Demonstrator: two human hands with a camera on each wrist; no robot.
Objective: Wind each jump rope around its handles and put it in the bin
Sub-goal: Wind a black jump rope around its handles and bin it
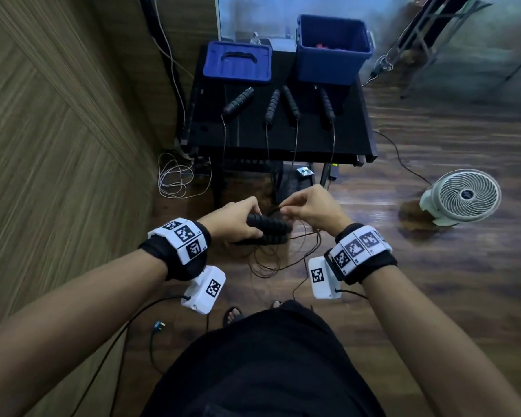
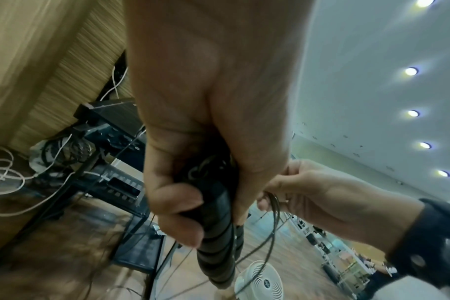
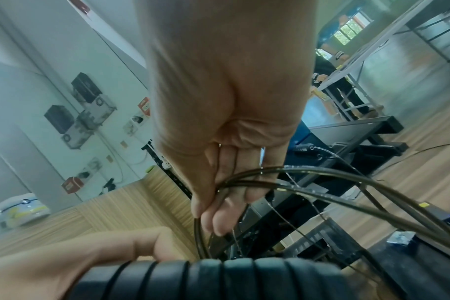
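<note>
From the head view, your left hand point(image 1: 236, 219) is wrapped around a pair of black ribbed handles point(image 1: 268, 228) held side by side, a steady core for winding. Your right hand point(image 1: 307, 207) pinches the thin rope point(image 1: 271, 263) just beside them, and loose loops hang below toward the floor. You stand clear of the black table point(image 1: 355, 139), so the slack has room to swing. Four more handles point(image 1: 283, 105) lie across the table's middle, their cords dropping over its near edge. The open blue bin point(image 1: 333, 52) sits at the far right corner, a blue lid point(image 1: 238, 61) at the far left.

From the left wrist, fingers point(image 2: 177, 203) and thumb curl fully around the handles – a firm grip.

From the right wrist, thumb and fingertips point(image 3: 213, 219) nip one strand while other strands cross the curled fingers – probably to feed the rope under tension. The tangle could snag.
</note>
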